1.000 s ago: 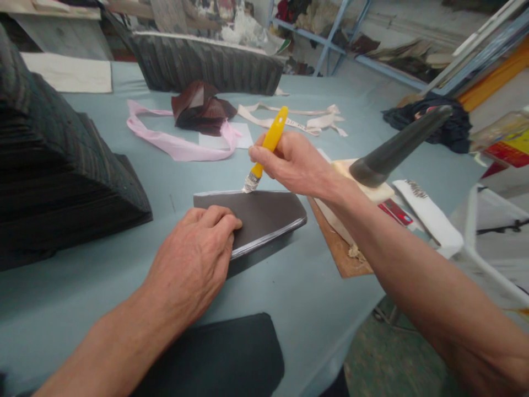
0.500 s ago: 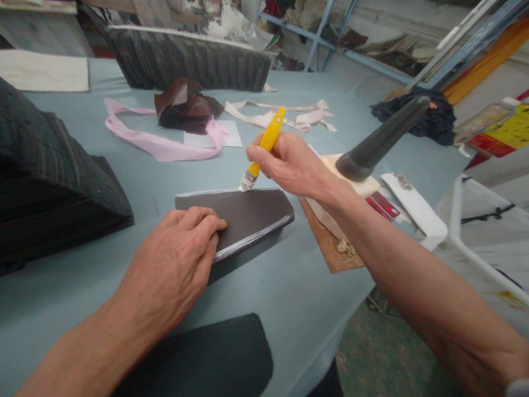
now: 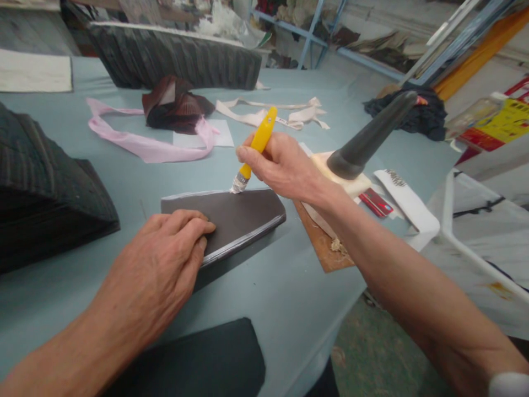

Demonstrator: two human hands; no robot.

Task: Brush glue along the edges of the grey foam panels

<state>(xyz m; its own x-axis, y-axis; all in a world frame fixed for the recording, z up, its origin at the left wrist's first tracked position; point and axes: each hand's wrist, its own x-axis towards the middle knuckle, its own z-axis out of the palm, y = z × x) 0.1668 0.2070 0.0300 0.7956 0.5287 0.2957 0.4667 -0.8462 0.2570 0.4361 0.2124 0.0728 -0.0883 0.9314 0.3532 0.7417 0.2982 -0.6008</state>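
A dark brown leather piece (image 3: 242,216) with pale edges lies on the blue-grey table (image 3: 285,298). My left hand (image 3: 159,270) presses flat on its near left part, fingers curled over the surface. My right hand (image 3: 281,165) is closed on a yellow-handled brush (image 3: 255,148). The brush's whitish bristles touch the far edge of the leather piece, near its middle.
A stack of dark pieces (image 3: 45,193) stands at the left, another ribbed stack (image 3: 177,58) at the back. Pink ribbon (image 3: 140,146), folded brown leather (image 3: 176,105) and pale straps (image 3: 273,113) lie beyond. A dark handle (image 3: 370,135) on a board (image 3: 320,242) sits at the right. Dark material (image 3: 206,361) lies near me.
The brush tip has slid slightly left along the far edge of the leather piece. My left hand keeps holding the piece; the view has shifted a little.
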